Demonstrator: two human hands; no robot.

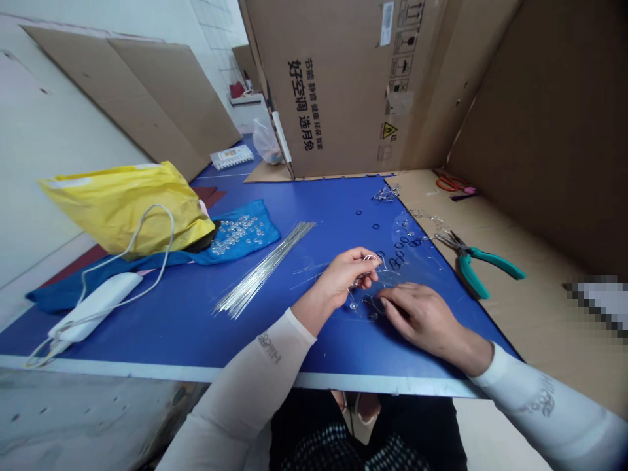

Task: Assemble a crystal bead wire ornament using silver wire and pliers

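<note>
Pinched between thumb and fingers of my left hand (350,271) is a thin looped wire (371,258). Clear beads (353,305) hang on wire just below those fingers. My right hand (422,317) is closed low over the table, thumb and forefinger together at the end of the beaded wire; its exact grip is too small to make out. Beyond the hands lie several black rings (400,252) and small wire pieces (417,219). A bundle of straight silver wires (267,271) rests left of my left hand.
Teal-handled pliers (478,265) lie to the right on cardboard. Orange-handled scissors (451,183) are farther back. Clear beads (238,234) sit on blue cloth (265,219) beside a yellow bag (132,209). A white corded device (95,307) lies at left. Cardboard (343,98) walls the back.
</note>
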